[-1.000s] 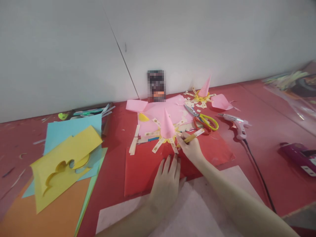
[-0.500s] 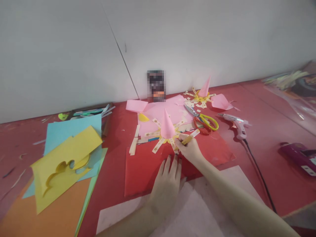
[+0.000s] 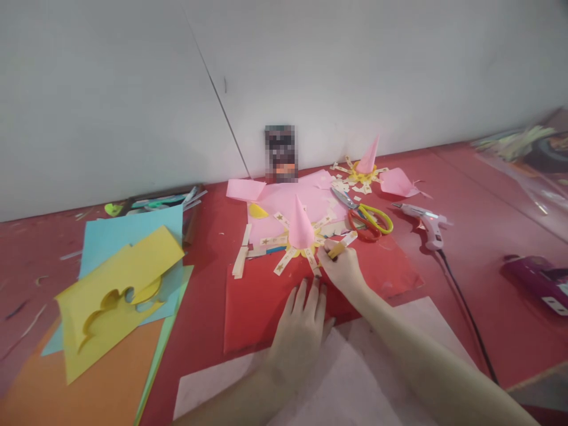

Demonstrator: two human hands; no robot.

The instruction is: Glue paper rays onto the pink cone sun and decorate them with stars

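Head view: your right hand [image 3: 341, 271] has its fingers gripping a pen [image 3: 344, 243] beside the cone [image 3: 300, 228], centre frame; your left hand [image 3: 302, 315] lies fingers extended by a strip [image 3: 310, 261]; nudging it might make the pen stray.

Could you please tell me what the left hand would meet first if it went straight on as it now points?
Most likely the pale printed strip in front of the pink cone: its near end lies right by the fingertips of the left hand, perhaps even touching; depth is hard to judge.
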